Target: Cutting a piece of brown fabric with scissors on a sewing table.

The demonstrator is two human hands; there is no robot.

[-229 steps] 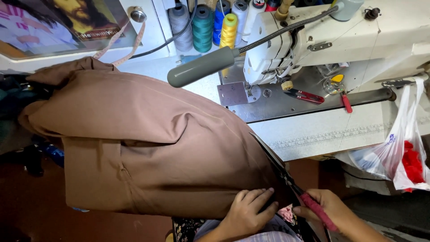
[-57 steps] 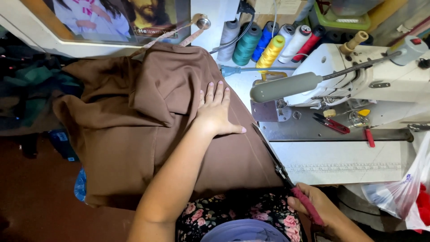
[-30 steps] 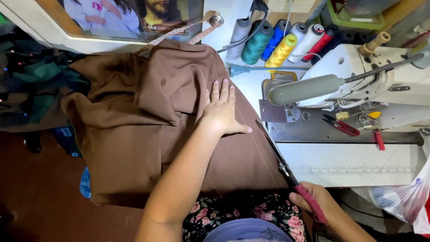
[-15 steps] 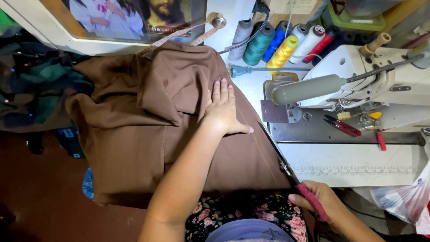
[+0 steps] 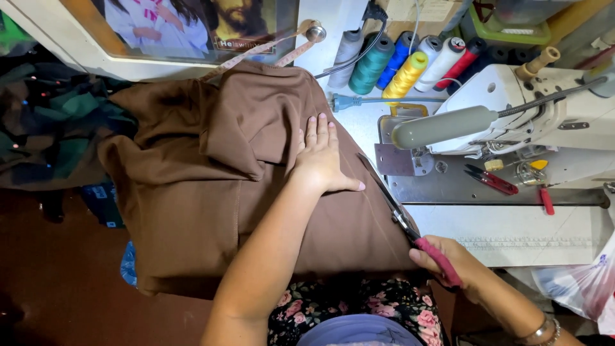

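Observation:
A large brown fabric (image 5: 211, 186) lies spread over the sewing table, folded over itself at the top. My left hand (image 5: 318, 157) rests flat on it, fingers apart, pressing the cloth down near its right edge. My right hand (image 5: 448, 263) grips the red handles of long scissors (image 5: 400, 214). Their dark blades run up along the right edge of the cloth toward my left hand.
A white sewing machine (image 5: 512, 122) stands to the right, its grey lamp arm (image 5: 442, 125) reaching left. Thread cones (image 5: 403, 61) line the back. Red snips (image 5: 490, 179) lie on the machine bed. A plastic bag (image 5: 576, 288) hangs lower right. Dark clothes (image 5: 45, 128) pile at left.
Seconds ago both hands were at the cloth's near edge. Since then my left hand has lain flat on the fabric while the scissors have crept a little farther along the right edge.

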